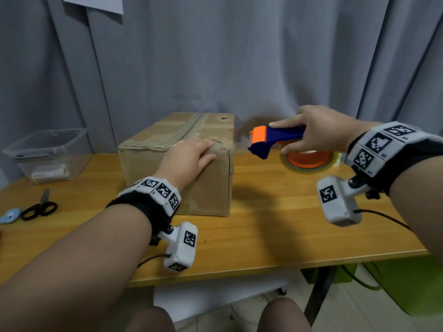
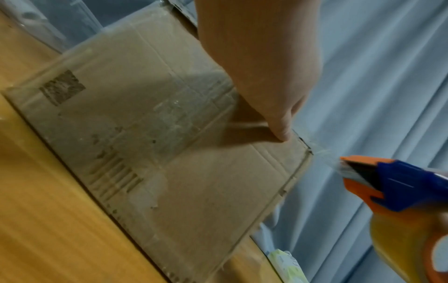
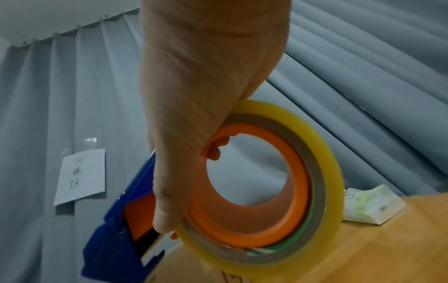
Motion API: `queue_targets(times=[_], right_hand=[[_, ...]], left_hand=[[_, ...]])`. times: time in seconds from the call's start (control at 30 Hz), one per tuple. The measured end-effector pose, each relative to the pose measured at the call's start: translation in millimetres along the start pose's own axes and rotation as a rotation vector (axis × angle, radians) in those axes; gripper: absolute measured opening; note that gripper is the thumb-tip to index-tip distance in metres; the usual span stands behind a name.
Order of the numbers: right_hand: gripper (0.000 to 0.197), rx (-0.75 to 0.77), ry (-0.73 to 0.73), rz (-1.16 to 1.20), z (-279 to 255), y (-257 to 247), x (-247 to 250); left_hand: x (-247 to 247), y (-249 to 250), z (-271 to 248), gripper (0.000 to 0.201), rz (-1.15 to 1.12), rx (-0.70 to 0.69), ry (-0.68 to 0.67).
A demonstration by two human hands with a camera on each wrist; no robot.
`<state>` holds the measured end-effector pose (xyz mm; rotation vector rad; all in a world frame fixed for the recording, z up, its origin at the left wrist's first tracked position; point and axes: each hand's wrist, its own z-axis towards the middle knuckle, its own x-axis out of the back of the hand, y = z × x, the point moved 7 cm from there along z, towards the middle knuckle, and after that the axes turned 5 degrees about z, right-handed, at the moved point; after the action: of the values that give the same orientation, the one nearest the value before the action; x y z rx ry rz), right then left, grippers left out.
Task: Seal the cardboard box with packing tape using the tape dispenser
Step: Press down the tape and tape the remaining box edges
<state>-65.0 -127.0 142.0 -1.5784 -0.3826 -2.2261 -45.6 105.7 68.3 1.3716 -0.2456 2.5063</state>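
Note:
A brown cardboard box (image 1: 153, 164) (image 2: 150, 137) with closed flaps and old tape along its top seam stands on the wooden table (image 1: 263, 236). My left hand (image 1: 189, 156) (image 2: 264, 76) lies flat over the box's near top edge, thumb down the front face. To the right of the box, my right hand (image 1: 314, 130) (image 3: 194, 134) grips a blue and orange tape dispenser (image 1: 271, 140) (image 2: 392, 187) (image 3: 121, 229), held in the air. Its yellowish tape roll (image 1: 309, 161) (image 3: 278, 191) hangs below the hand. The dispenser's nose points at the box's right end, a short gap away.
A clear plastic bin (image 1: 48, 154) stands at the table's far left. Black scissors (image 1: 39, 208) and a small blue object (image 1: 9, 215) lie near the left edge. A white and green packet (image 3: 373, 204) lies behind the dispenser. Grey curtains (image 1: 239, 56) hang close behind the table.

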Motion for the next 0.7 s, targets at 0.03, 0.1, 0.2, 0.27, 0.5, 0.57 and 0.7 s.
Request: queue_targets(times=[0.03,0.1,0.2,0.27,0.5,0.57,0.7], right_hand=[[0.064,0.002,-0.011,-0.033,0.4,-0.8,-1.7],[0.062,0.013,-0.027,-0.09,2.8,-6.2,-5.6],[0.062,0.003,-0.025,-0.108,3.4,-4.5,-6.4],[0.062,-0.001,-0.017,-0.114,1.0,0.3,-6.4],[0.068,0.004,-0.1,-0.171,-6.0,8.4,-22.9],[0.067,0.01,-0.116,-0.188,-5.7,9.0,-28.7],[0.064,0.05,-0.102,-0.214,0.8,7.2,-29.3]], left_hand=[[-0.5,3.1,1.3,0.045,0.028,0.003,-0.02],[-3.4,11.5,4.0,0.048,0.139,-0.022,-0.084],[-3.1,19.7,9.3,0.049,0.273,-0.053,-0.155],[-0.4,25.0,13.3,0.047,0.284,-0.066,-0.164],[-4.1,35.8,17.2,0.042,0.102,-0.115,-0.168],[-4.1,36.2,16.1,0.047,0.098,-0.119,-0.172],[-4.9,38.5,18.9,0.045,0.115,-0.068,-0.16]])
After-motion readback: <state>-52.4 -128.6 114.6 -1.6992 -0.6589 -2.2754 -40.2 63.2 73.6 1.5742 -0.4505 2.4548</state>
